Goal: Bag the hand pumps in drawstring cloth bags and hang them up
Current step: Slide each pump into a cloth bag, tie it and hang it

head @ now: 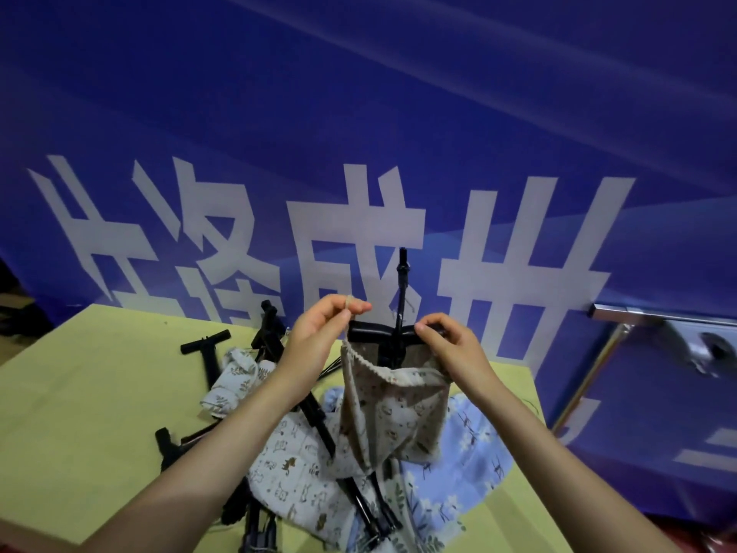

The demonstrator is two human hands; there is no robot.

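Holding the bag (393, 409) up over the worktop (99, 393), the left hand (319, 337) pinches its string and the right hand (450, 345) pinches its rim. The pump (399, 333) pokes out; a loose pinch might drop it.

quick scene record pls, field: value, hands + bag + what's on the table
left hand: raised, pinches the drawstring at the bag's left edge
right hand: grips the bag mouth on the right, by the pump handle
held bag: beige patterned cloth bag held up over the table, mouth open
pump in bag: hand pump mostly inside; T-handle and hose stick out the top
table: yellow-green table
loose pumps: several black pumps lying on the table
spare bags: blue floral bag and white animal-print bag lying flat
hung up: not yet
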